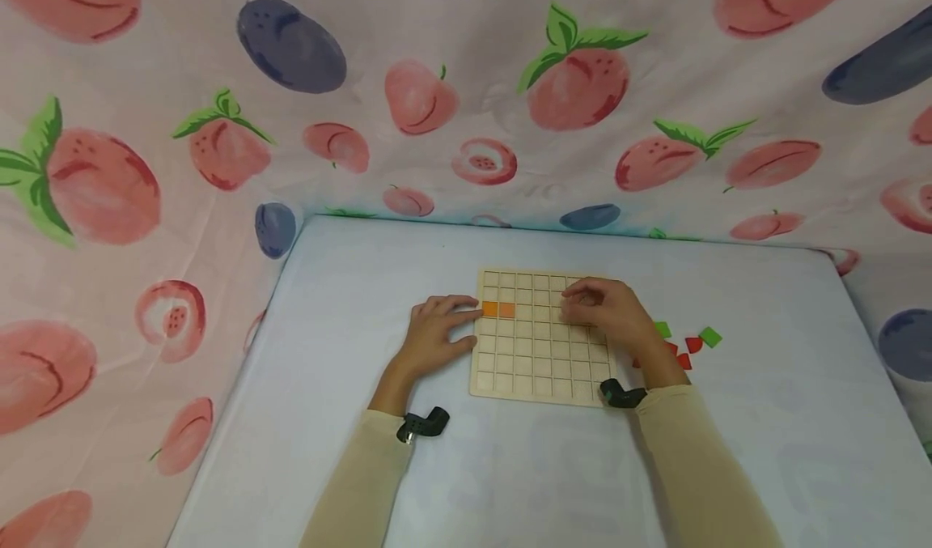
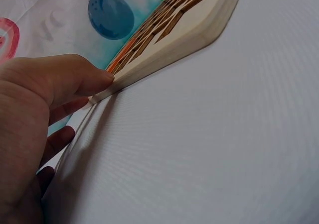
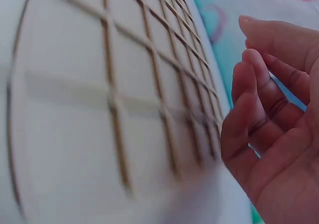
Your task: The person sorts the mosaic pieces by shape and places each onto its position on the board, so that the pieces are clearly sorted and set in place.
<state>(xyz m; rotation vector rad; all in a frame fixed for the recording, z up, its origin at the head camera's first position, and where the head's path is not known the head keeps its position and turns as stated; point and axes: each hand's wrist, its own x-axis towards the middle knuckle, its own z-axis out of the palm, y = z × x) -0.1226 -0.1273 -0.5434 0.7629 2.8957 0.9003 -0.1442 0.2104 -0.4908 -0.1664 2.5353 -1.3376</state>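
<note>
A wooden board with a square grid (image 1: 542,362) lies on the white table. Two orange squares (image 1: 498,310) sit side by side in cells by its left edge. My left hand (image 1: 433,337) is spread at that edge; its thumb (image 2: 94,79) touches the board's side (image 2: 164,62) in the left wrist view. Over the upper right of the board is my right hand (image 1: 612,313), its fingers bent loosely. In the right wrist view no piece shows between the fingers of that hand (image 3: 279,99), which hovers beside the grid (image 3: 134,59).
Several small red and green pieces lie right of the board, among them a green one (image 1: 710,337) and a red one (image 1: 694,345); my right forearm partly covers the group. A fruit-print cloth (image 1: 451,38) hangs behind the table and along its left side.
</note>
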